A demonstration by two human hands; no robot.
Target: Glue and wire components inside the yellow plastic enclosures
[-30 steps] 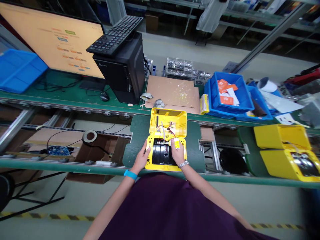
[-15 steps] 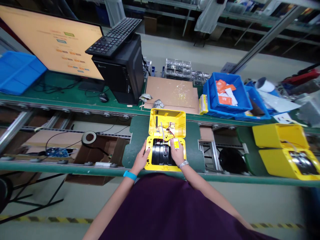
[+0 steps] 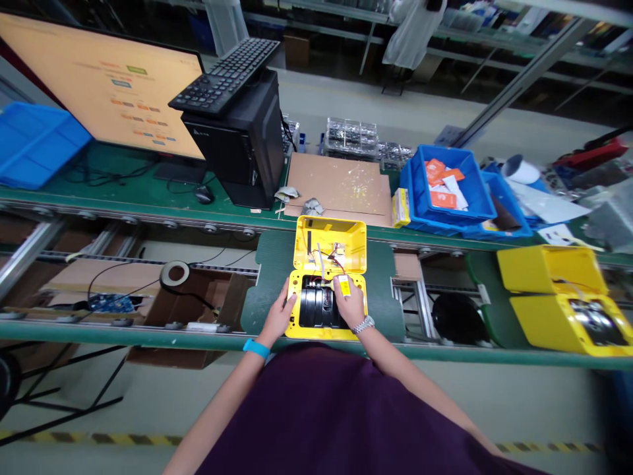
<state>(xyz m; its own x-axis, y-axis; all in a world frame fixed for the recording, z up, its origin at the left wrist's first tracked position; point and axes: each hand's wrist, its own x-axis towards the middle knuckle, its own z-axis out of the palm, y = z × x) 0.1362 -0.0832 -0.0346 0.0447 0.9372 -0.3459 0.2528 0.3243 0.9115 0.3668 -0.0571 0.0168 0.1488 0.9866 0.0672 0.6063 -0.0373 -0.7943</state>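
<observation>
A yellow case (image 3: 330, 245) lies opened in front of me on a green board (image 3: 383, 297), its lid half tipped back and joined to the lower half by thin wires. Black shiny parts (image 3: 316, 310) fill the lower half. My left hand (image 3: 280, 313) grips the left rim of that half, thumb on top and fingers down its outer side. In my right hand (image 3: 350, 305) is a small white battery pack with a yellow label (image 3: 345, 285), held over the right part of the black insert. My right fingertips are partly hidden.
Another opened yellow case (image 3: 544, 323) sits to the right on the line. Behind stand a computer tower (image 3: 237, 152), a monitor (image 3: 123, 86), cardboard sheets (image 3: 336, 181) and blue bins (image 3: 455, 211). A tape roll (image 3: 175, 273) lies left above a cardboard box.
The white pack in my right hand has tilted and shifted slightly left. My left hand keeps its hold on the case rim.
</observation>
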